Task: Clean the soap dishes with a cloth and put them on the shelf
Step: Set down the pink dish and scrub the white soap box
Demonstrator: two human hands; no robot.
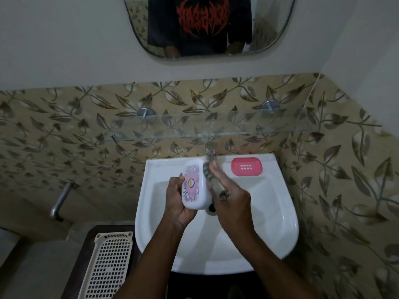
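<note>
Gripping a white dish (196,184) over the sink (278,214), the left hand (179,200) tilts it toward the right hand (232,200), which presses a striped cloth (210,180) to its edge. Pink dish (246,166) — far right on the rim — sits below the glass shelf (216,126).

Dim and grainy overall, with soft flat light brightest on the white sink (269,212), deep shadow under its front edge, motion blur on the right hand (232,197) and cloth (212,180), strong wide-angle bending toward the edges.
</note>
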